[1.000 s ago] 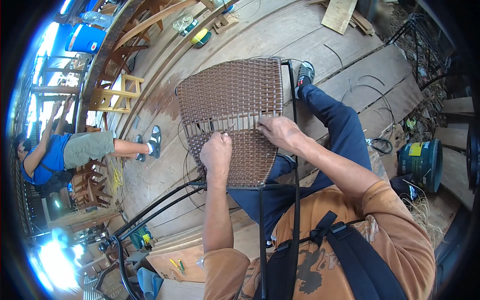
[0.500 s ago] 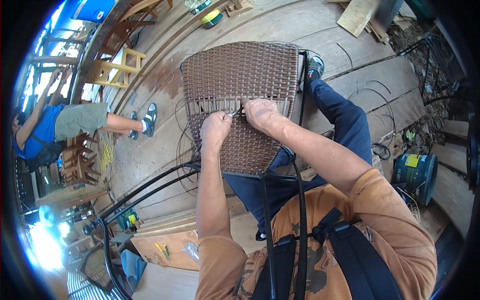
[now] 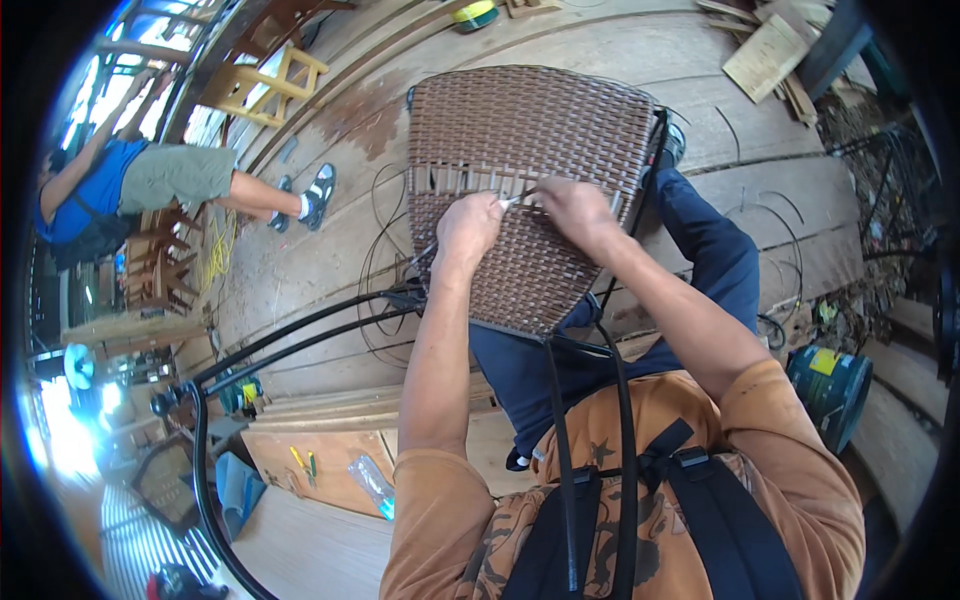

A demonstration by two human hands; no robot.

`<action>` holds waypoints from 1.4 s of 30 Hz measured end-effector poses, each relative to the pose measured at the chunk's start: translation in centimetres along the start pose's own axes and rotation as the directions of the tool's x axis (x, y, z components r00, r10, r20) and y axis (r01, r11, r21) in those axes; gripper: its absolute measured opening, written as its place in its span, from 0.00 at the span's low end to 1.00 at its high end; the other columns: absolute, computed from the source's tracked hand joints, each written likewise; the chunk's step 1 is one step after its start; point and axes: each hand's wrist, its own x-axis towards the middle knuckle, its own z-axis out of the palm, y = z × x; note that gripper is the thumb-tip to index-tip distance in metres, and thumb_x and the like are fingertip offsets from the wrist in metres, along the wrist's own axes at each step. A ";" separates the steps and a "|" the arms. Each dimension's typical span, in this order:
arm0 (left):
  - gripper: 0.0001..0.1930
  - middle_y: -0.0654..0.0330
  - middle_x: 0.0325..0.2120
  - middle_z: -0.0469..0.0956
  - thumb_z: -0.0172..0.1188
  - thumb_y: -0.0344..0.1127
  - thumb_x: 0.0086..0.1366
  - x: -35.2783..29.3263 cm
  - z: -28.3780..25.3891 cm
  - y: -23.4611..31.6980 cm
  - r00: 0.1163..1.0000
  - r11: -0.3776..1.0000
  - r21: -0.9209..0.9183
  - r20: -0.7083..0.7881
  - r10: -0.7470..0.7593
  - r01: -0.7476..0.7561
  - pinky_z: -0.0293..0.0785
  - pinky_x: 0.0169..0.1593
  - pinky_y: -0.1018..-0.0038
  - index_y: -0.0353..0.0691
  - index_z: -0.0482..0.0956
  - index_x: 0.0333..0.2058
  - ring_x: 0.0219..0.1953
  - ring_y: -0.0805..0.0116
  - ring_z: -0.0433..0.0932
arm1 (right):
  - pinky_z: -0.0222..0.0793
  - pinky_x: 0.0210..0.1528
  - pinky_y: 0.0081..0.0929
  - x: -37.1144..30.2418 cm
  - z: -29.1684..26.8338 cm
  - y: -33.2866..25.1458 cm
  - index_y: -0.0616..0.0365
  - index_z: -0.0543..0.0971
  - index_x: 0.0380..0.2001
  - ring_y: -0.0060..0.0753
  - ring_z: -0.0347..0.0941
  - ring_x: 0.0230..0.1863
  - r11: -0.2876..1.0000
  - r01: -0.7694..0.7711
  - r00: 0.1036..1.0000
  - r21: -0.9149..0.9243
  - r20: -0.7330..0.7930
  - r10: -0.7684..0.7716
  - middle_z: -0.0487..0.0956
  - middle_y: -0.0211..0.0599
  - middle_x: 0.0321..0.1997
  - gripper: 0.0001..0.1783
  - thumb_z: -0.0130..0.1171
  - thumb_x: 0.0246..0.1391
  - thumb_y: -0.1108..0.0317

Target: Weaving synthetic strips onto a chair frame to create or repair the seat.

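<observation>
A brown woven wicker panel (image 3: 530, 115) on a black metal chair frame (image 3: 655, 165) lies across my lap. A band of bare, unwoven strands (image 3: 450, 178) crosses its middle, widest on the left. My left hand (image 3: 470, 230) is closed at this band, and a small pale tip sticks out between thumb and finger; the rest of that item is hidden. Just to its right, my right hand (image 3: 578, 212) pinches a thin brown wicker strand (image 3: 527, 193) at the edge of the gap. Both hands rest close over the weave.
Loose dark strands (image 3: 375, 225) curl on the plank floor left of the panel. Black chair legs (image 3: 300, 322) reach out left. A green drum (image 3: 828, 385) stands at right. Pliers (image 3: 305, 467) lie on a board at lower left. Another person (image 3: 150, 180) stands at far left.
The view has shifted, so the panel sits further right. My right hand has drawn slightly away from the left, and the strand between them now shows more.
</observation>
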 end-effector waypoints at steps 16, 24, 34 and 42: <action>0.14 0.46 0.23 0.75 0.52 0.42 0.57 1.9 -2.1 -0.1 0.989 0.995 -0.010 0.108 0.105 -0.104 0.68 0.35 0.60 0.37 0.76 0.25 0.29 0.48 0.74 | 0.69 0.44 0.36 -1.6 -0.6 -0.4 0.61 0.72 0.43 0.40 0.67 0.47 0.694 0.384 0.923 -0.609 0.238 -0.302 0.69 0.40 0.45 0.18 0.50 0.47 0.69; 0.11 0.49 0.27 0.78 0.53 0.42 0.56 3.1 -1.8 1.0 0.985 0.996 0.023 0.156 0.081 -0.085 0.70 0.41 0.60 0.41 0.79 0.27 0.35 0.51 0.76 | 0.67 0.47 0.34 2.1 -0.4 5.3 0.58 0.75 0.39 0.45 0.68 0.46 0.693 0.589 0.808 -0.417 0.287 -0.514 0.72 0.44 0.43 0.14 0.51 0.46 0.72; 0.12 0.49 0.31 0.78 0.54 0.42 0.56 2.9 -3.0 1.5 0.959 0.993 0.118 0.280 -0.038 0.005 0.70 0.43 0.61 0.41 0.79 0.31 0.38 0.51 0.76 | 0.72 0.37 0.38 -0.3 -0.2 -0.1 0.60 0.76 0.31 0.47 0.77 0.34 0.846 0.152 0.988 -0.510 0.112 -0.110 0.78 0.45 0.29 0.10 0.48 0.48 0.69; 0.12 0.47 0.32 0.77 0.51 0.39 0.55 3.2 -2.7 0.8 0.959 0.995 0.074 0.280 0.049 -0.072 0.69 0.45 0.60 0.39 0.79 0.32 0.39 0.49 0.75 | 0.69 0.42 0.38 1.4 -0.3 -1.5 0.59 0.78 0.30 0.47 0.75 0.40 0.900 -0.210 0.952 -0.382 0.130 0.277 0.78 0.52 0.33 0.13 0.49 0.44 0.65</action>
